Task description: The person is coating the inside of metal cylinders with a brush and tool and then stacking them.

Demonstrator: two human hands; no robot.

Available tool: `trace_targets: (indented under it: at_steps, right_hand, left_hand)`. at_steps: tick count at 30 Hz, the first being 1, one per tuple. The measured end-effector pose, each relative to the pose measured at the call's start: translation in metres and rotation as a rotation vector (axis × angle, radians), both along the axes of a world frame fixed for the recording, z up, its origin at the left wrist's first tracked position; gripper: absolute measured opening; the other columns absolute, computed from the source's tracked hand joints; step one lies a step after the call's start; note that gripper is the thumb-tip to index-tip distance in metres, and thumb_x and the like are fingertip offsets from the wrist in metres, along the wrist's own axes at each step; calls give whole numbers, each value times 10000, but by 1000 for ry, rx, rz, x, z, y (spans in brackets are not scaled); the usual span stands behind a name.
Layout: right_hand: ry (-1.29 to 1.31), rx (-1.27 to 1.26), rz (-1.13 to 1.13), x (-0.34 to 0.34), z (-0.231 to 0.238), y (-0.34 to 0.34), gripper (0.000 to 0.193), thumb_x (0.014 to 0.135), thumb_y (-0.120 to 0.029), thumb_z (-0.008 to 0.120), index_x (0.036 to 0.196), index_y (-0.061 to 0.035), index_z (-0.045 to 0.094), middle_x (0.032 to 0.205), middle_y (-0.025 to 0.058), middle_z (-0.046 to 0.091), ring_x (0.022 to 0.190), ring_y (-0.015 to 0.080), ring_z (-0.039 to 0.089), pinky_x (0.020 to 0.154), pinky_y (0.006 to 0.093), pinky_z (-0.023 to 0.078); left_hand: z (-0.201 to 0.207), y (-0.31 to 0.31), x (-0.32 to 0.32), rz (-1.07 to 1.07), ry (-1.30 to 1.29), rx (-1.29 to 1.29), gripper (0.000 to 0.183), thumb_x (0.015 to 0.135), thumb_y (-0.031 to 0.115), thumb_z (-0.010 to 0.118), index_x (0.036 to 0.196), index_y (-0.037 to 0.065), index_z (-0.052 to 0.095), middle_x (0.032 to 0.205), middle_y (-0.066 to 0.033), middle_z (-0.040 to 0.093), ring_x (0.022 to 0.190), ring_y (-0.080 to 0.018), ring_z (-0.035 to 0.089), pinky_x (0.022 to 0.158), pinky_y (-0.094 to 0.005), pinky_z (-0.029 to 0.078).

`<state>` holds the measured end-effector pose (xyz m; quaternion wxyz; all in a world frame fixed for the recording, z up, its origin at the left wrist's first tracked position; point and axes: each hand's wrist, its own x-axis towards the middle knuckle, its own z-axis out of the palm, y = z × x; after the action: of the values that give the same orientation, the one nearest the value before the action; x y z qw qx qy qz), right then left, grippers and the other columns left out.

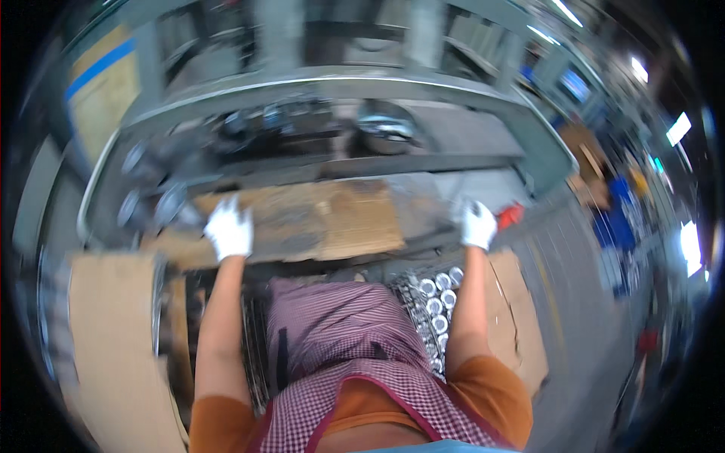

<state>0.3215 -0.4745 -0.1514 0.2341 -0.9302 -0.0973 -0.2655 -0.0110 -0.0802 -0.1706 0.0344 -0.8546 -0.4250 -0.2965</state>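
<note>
My left hand [229,229], in a white glove, is over the left part of a stained brown cardboard sheet [355,215] on the bench. Its fingers look spread, and nothing shows in them. Two or more grey metal parts [174,205] stand just to its left. My right hand [478,224], also white-gloved, is at the right end of the bench beside a small red object [510,215]. Blur smears its fingers, so I cannot tell whether they hold anything. Farther back sits a shiny round metal piece [387,127], apart from both hands.
Dark metal fixtures [276,124] stand at the back left, before a grey machine frame [362,81]. Several silver ring-shaped parts [439,325] fill a crate beside my right forearm. Cardboard [113,340] lies at my left, with another cardboard piece [517,309] at right. Blue bins [615,215] stand farther right.
</note>
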Motion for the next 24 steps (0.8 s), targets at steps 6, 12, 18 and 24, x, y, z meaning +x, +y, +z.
trace_targets:
  at_steps: [6, 12, 18, 24]
  right_hand:
    - [-68, 80, 142, -1, 8, 3, 310, 829, -354, 606, 754, -61, 673, 752, 167, 649, 702, 352, 633, 642, 428, 488]
    - [-193, 134, 150, 3, 2, 3, 355, 843, -398, 593, 696, -85, 671, 697, 165, 639, 668, 352, 628, 624, 440, 485]
    - [-116, 81, 145, 4, 2, 2, 376, 844, -400, 591, 650, -82, 641, 659, 160, 627, 656, 344, 623, 625, 445, 477]
    - [-94, 86, 140, 3, 3, 2, 369, 849, -392, 584, 653, -84, 641, 661, 163, 626, 663, 349, 622, 631, 447, 476]
  left_hand:
    - [-12, 2, 1, 47, 31, 85, 451, 852, 345, 613, 1264, 171, 555, 1275, -146, 544, 1065, -346, 561, 867, -467, 455]
    - [-22, 9, 2, 19, 178, -62, 361, 880, 352, 574, 1169, 140, 621, 1171, -125, 606, 1017, -316, 590, 823, -451, 473]
    - [-26, 11, 2, 40, 106, 45, 420, 867, 349, 609, 1243, 166, 572, 1244, -129, 566, 1042, -328, 578, 824, -468, 472]
    - [-32, 13, 3, 39, 100, 80, 381, 894, 369, 575, 1201, 145, 601, 1223, -118, 582, 1022, -324, 585, 816, -477, 468]
